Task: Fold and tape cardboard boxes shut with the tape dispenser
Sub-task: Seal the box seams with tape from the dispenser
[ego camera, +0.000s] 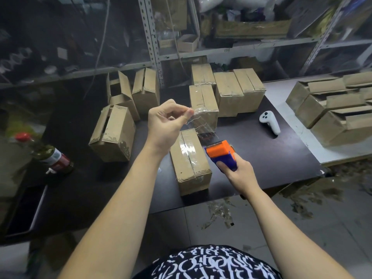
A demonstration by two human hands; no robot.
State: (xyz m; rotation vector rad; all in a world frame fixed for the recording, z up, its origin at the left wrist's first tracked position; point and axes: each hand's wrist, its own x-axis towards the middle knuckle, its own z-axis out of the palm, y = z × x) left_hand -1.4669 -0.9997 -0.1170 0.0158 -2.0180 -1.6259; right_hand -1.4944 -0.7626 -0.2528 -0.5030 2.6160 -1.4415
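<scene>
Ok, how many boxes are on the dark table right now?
8 boxes: one nearest the front edge; three at left; four behind the first. The stack on the white table isn't counted, and others may be hidden.

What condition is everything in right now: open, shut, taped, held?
Left hand: pinches clear tape strip, raised.
Right hand: grips tape dispenser.
Nearest box: flaps shut, taped.
Back-left box: flaps open.
Bottle: lying down, red cap on.
</scene>
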